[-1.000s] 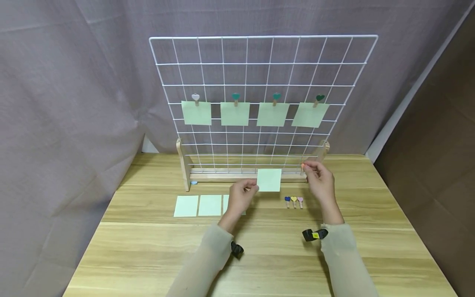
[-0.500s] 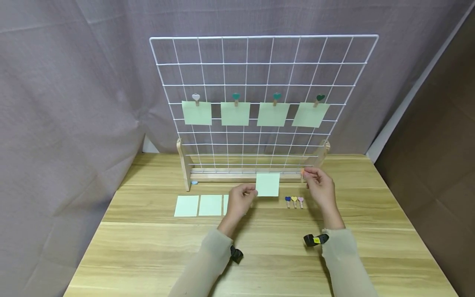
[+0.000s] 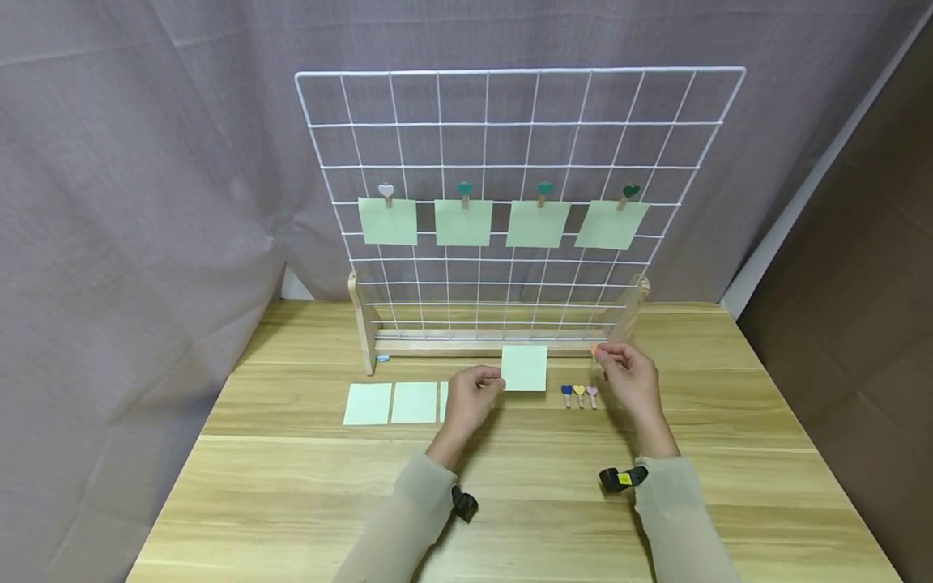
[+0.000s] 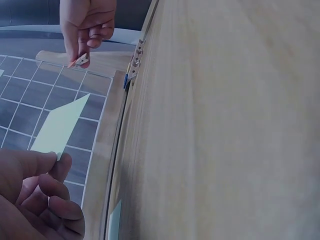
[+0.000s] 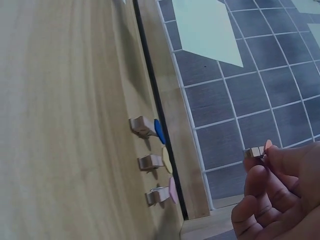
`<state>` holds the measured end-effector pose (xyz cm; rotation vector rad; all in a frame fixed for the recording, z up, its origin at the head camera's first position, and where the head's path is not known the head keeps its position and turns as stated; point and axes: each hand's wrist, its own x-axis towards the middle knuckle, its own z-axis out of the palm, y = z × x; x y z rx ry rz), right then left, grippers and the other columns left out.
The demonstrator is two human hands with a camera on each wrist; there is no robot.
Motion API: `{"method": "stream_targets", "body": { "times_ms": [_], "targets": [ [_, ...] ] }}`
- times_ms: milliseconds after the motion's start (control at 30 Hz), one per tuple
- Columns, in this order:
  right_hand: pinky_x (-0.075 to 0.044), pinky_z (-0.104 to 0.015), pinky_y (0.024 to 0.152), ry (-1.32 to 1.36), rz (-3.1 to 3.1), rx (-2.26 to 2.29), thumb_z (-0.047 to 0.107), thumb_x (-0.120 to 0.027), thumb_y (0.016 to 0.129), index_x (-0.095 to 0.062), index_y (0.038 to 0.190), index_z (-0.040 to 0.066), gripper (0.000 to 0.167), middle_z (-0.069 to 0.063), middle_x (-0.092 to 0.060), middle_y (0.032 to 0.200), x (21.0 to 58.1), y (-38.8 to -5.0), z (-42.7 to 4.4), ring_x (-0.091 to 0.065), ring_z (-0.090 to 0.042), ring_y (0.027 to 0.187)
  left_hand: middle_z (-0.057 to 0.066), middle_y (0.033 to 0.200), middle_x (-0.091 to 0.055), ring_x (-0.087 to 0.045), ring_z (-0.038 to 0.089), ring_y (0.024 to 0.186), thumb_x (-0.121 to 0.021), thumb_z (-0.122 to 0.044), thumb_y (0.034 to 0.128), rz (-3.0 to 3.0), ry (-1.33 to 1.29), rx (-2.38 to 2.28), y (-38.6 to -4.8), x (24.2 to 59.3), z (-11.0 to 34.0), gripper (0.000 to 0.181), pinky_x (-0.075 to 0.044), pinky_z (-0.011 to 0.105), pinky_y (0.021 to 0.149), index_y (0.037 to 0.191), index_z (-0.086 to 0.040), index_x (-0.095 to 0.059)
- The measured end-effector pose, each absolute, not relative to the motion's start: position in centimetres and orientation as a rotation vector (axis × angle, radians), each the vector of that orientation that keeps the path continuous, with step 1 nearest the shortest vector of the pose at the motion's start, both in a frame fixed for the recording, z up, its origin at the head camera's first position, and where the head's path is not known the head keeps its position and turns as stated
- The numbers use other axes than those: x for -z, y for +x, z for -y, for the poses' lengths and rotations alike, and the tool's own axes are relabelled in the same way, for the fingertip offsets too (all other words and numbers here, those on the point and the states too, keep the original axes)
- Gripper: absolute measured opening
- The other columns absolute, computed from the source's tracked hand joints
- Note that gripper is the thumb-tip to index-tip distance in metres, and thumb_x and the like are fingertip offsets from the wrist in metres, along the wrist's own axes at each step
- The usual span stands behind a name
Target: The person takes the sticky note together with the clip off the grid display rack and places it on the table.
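My left hand [image 3: 471,398] pinches a pale green paper square [image 3: 524,368] by its left edge, above the table in front of the grid's base. Between thumb and finger my right hand [image 3: 632,379] holds a small wooden clothespin [image 5: 255,152] with an orange top, to the right of the paper and apart from it. Three clothespins with hearts in blue [image 3: 566,395], yellow [image 3: 579,395] and pink [image 3: 592,396] lie on the table between the hands. Left of my left hand are flat paper squares [image 3: 367,404], one partly hidden by that hand.
A white wire grid [image 3: 508,166] stands upright in a wooden base [image 3: 430,346]. Several paper squares [image 3: 463,223] hang in a row on it from heart clothespins. A small blue piece [image 3: 382,358] lies by the base's left foot. Grey cloth [image 3: 146,202] hangs behind the table [image 3: 539,518].
Both hands have come down and slightly nearer, the left with the paper square, the right with the orange clothespin. The hanging papers and the things on the table stay put.
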<state>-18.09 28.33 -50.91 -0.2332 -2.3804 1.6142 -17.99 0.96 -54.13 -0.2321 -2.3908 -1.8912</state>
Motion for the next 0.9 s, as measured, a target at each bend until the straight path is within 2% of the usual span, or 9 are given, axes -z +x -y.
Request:
{"method": "stream_targets", "body": {
  "times_ms": [100, 267, 500, 733, 833, 900],
  "targets": [
    [-0.053, -0.018, 0.064, -0.236, 2.409, -1.598, 0.012, -0.067, 0.105, -0.070, 0.117, -0.008, 0.024, -0.009, -0.074, 0.098, 51.3, -18.1, -28.5, -0.063, -0.011, 0.074, 0.010, 0.090, -0.079, -0.059, 0.003, 0.066, -0.076, -0.001, 0.0914, 2.412, -0.212, 1.866, -17.9, 54.2, -1.0, 0.010, -0.049, 0.018, 0.058, 0.100, 0.002, -0.080],
    [-0.054, -0.019, 0.064, -0.219, 2.411, -1.592, 0.010, -0.066, 0.105, -0.070, 0.117, -0.011, 0.024, -0.021, -0.074, 0.104, 51.9, -18.1, -28.7, -0.063, -0.010, 0.072, 0.010, 0.088, -0.079, -0.060, 0.004, 0.071, -0.077, -0.001, 0.0887, 2.424, -0.212, 1.820, -17.7, 54.3, -0.8, 0.009, -0.051, 0.020, 0.062, 0.097, 0.001, -0.081],
    [-0.056, -0.022, 0.065, -0.258, 2.421, -1.621, 0.009, -0.065, 0.105, -0.069, 0.117, -0.010, 0.023, -0.012, -0.075, 0.096, 52.1, -17.9, -28.9, -0.064, -0.010, 0.072, 0.010, 0.085, -0.078, -0.062, 0.006, 0.069, -0.078, -0.001, 0.0874, 2.460, -0.182, 1.822, -17.4, 54.2, -0.5, 0.009, -0.052, 0.022, 0.063, 0.095, 0.003, -0.080],
    [-0.055, -0.022, 0.063, -0.316, 2.428, -1.665, 0.010, -0.065, 0.104, -0.069, 0.118, -0.009, 0.024, -0.011, -0.073, 0.092, 52.6, -17.6, -29.2, -0.064, -0.012, 0.073, 0.009, 0.086, -0.078, -0.068, 0.017, 0.067, -0.076, -0.003, 0.0901, 2.528, -0.109, 1.893, -17.0, 54.4, -0.2, 0.012, -0.055, 0.024, 0.058, 0.100, 0.003, -0.079],
    [-0.055, -0.021, 0.063, -0.350, 2.423, -1.682, 0.010, -0.066, 0.103, -0.069, 0.117, -0.010, 0.024, -0.006, -0.071, 0.088, 52.8, -17.5, -29.4, -0.064, -0.011, 0.072, 0.009, 0.087, -0.078, -0.070, 0.021, 0.065, -0.076, -0.004, 0.0912, 2.550, -0.081, 1.921, -16.9, 54.6, 0.0, 0.015, -0.055, 0.024, 0.055, 0.103, 0.004, -0.079],
    [-0.056, -0.021, 0.063, -0.360, 2.430, -1.685, 0.010, -0.067, 0.103, -0.069, 0.118, -0.011, 0.026, -0.002, -0.070, 0.086, 53.0, -17.4, -29.4, -0.064, -0.011, 0.072, 0.008, 0.086, -0.077, -0.069, 0.020, 0.063, -0.075, -0.004, 0.0913, 2.560, -0.076, 1.941, -16.8, 54.7, 0.1, 0.020, -0.053, 0.023, 0.054, 0.109, 0.006, -0.077]
  ]
}}
